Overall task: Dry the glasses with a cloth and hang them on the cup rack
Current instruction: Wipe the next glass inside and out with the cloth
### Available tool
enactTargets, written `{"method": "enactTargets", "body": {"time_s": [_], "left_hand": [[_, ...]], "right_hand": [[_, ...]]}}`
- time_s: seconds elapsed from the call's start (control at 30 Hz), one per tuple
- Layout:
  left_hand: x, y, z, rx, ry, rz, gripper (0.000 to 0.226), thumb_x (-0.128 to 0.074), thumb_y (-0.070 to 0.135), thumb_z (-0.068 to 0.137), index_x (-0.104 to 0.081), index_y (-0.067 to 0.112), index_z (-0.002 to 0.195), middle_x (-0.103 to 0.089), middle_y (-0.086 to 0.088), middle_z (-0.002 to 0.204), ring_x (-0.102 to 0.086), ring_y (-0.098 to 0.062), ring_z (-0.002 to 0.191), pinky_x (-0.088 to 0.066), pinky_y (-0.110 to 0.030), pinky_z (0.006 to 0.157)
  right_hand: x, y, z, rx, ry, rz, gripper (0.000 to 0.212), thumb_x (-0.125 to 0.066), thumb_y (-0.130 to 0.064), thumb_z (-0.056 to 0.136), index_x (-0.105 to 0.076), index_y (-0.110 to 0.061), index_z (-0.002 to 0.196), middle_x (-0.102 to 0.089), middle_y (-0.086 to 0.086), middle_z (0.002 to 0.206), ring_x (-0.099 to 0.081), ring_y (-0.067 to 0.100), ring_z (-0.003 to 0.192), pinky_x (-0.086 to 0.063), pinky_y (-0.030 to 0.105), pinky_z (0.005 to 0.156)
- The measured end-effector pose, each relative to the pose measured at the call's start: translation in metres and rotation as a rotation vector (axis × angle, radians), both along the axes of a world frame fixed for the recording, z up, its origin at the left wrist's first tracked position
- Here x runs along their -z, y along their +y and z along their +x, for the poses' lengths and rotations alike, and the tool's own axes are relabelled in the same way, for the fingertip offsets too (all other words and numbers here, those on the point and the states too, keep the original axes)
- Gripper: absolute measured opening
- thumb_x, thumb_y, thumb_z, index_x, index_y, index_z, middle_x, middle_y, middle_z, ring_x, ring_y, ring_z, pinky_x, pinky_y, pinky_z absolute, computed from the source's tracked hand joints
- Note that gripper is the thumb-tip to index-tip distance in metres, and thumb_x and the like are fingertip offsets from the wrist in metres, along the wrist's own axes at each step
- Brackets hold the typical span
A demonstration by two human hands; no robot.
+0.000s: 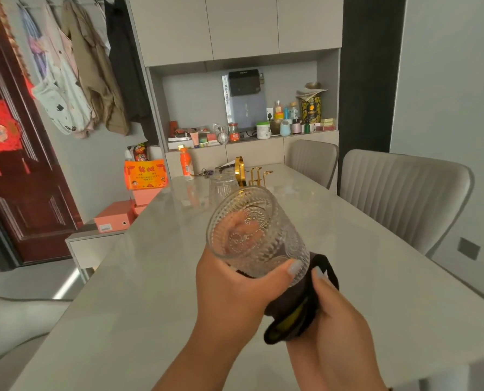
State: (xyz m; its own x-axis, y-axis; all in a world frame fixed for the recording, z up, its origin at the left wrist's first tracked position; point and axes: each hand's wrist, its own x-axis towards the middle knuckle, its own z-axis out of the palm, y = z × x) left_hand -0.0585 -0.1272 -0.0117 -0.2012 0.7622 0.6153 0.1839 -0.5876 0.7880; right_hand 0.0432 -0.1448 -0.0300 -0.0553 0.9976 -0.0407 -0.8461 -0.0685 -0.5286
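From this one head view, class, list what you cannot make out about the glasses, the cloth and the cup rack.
- Cup rack: base hidden behind the held glass; peg count unclear.
- Glass on the rack: blurred; its support cannot be told.
- Dark cloth: bunched in the right hand, full shape hidden.
- Left hand: fingers behind the glass only show distorted.
- Wetness of the glass: too fine to see.

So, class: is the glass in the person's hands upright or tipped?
Tipped. The glass lies slanted in the left hand, its open mouth facing the camera, so the patterned base shows through it.
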Motion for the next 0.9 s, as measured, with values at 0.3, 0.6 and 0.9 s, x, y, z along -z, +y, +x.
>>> {"method": "enactTargets", "body": {"time_s": [0.3,0.6,0.9], "left_hand": [[-0.007,0.012,-0.024,-0.024,0.000,-0.255,0.082,-0.083,0.051,0.034,-0.051,0.050,0.109,-0.066,0.021,0.111,-0.063,0.006,0.102,-0.051,-0.016,0.076],[-0.016,-0.001,-0.021,0.400,0.134,-0.561,0.077,-0.078,0.041,0.043,-0.065,0.024,0.116,-0.075,0.003,0.107,-0.070,-0.016,0.104,-0.052,-0.039,0.092],[-0.021,0.005,-0.019,0.777,-0.164,-0.807,0.071,-0.093,0.033,0.036,-0.076,0.012,0.102,-0.073,-0.012,0.100,-0.070,-0.024,0.083,-0.056,-0.036,0.074]], "right_hand": [[-0.007,0.007,0.027,0.255,-0.049,0.072,0.076,-0.071,-0.046,0.051,-0.065,-0.011,0.119,-0.072,0.005,0.112,-0.067,0.021,0.107,-0.052,0.038,0.091],[-0.035,0.022,0.043,0.397,-0.726,0.535,0.022,-0.050,-0.036,0.093,-0.069,-0.033,0.084,-0.071,-0.014,0.075,-0.065,-0.002,0.070,-0.049,0.013,0.060],[-0.026,0.041,0.033,0.838,-0.859,0.644,0.044,-0.042,-0.041,0.087,-0.034,-0.018,0.051,-0.032,-0.002,0.045,-0.029,0.008,0.045,-0.026,0.026,0.044]]}}
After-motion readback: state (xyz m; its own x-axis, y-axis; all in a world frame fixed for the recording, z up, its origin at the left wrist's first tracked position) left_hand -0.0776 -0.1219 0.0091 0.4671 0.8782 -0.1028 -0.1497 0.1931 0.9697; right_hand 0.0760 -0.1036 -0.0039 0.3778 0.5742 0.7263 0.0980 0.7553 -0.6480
